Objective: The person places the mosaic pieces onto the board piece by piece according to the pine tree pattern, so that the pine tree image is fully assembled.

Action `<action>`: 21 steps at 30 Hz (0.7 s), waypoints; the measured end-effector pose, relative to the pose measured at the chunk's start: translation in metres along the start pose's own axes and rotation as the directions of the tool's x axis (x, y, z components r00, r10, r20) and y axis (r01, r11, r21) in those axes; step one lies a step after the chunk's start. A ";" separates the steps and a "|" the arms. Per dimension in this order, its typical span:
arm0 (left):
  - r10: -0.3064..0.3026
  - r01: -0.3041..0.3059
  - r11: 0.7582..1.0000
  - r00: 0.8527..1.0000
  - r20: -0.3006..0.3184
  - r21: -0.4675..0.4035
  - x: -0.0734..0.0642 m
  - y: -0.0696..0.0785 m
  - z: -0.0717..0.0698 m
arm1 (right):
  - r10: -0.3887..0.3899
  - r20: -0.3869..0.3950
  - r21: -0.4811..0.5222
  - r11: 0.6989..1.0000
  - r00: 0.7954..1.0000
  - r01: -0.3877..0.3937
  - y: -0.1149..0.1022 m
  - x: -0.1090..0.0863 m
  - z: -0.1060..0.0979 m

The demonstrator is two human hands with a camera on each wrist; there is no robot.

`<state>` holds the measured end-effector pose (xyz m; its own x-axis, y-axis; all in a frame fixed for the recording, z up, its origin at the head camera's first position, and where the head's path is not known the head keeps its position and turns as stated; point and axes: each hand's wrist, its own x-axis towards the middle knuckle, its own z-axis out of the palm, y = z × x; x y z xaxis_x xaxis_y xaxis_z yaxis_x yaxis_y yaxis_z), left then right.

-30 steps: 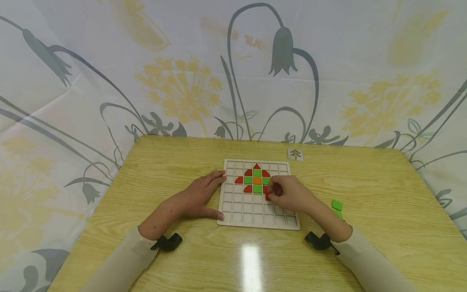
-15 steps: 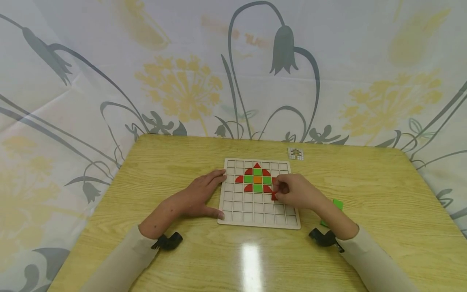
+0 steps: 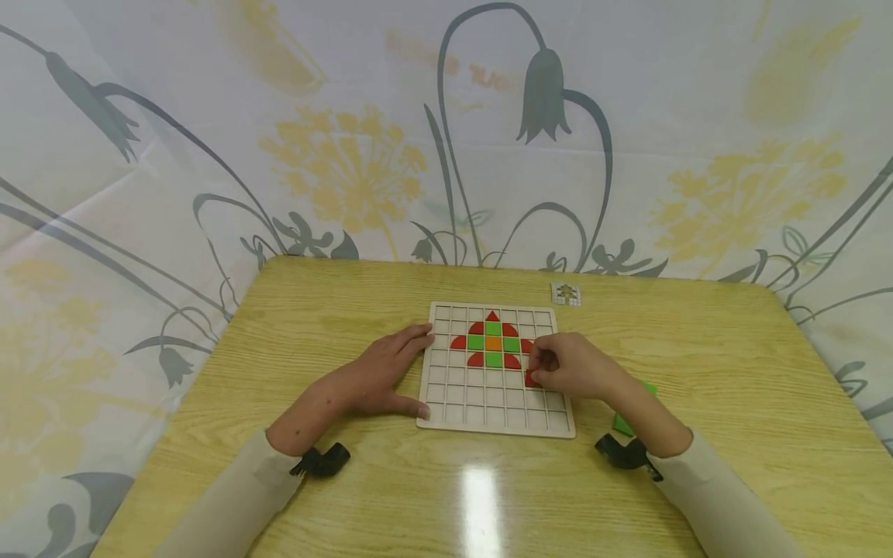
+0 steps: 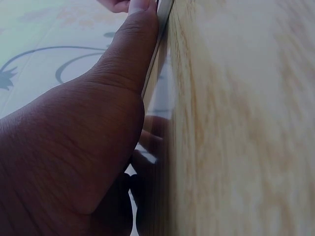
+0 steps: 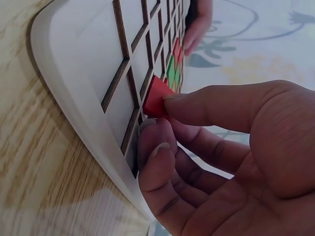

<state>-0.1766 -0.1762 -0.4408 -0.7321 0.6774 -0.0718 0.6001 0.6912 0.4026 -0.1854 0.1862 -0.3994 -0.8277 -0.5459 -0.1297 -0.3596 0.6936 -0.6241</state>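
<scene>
A pale square grid board (image 3: 463,418) lies on the table, with red, green and orange tiles set in its upper middle, among them the orange square (image 3: 493,343). My right hand (image 3: 575,368) pinches a red tile (image 5: 156,97) between thumb and fingers, just over the right part of the grid. In the right wrist view its lower edge is at a cell's dividers, and the fingertips cover part of it. My left hand (image 3: 380,372) rests at the board's left side, fingers and thumb extended, with fingertips on its edge; the left wrist view shows the thumb (image 4: 125,46) along that edge.
Green tiles (image 3: 624,422) lie on the table right of the board, partly hidden under my right forearm. A small pattern card (image 3: 566,294) lies beyond the board's far right corner. A patterned curtain (image 3: 349,155) hangs behind the table (image 3: 391,496).
My right hand has shifted slightly right across the board with the red tile, uncovering a curved red tile in the lower row. The left hand keeps its place.
</scene>
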 end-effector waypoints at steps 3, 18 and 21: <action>0.002 -0.002 1.000 1.000 -0.001 -0.003 0.000 0.001 -0.001 | 0.007 -0.008 -0.005 1.000 1.000 -0.007 0.001 -0.001 0.001; 0.004 -0.004 1.000 1.000 -0.001 -0.003 0.000 0.001 0.000 | -0.041 -0.064 -0.015 0.999 0.997 0.040 0.008 -0.014 0.001; 0.009 -0.009 1.000 1.000 -0.001 0.000 0.000 0.001 0.000 | -0.047 -0.096 -0.015 0.999 0.994 0.045 0.012 -0.022 -0.001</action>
<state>-0.1763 -0.1759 -0.4405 -0.7269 0.6834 -0.0676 0.6067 0.6852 0.4031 -0.1719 0.2071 -0.4038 -0.8476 -0.5299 -0.0258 -0.4034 0.6752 -0.6175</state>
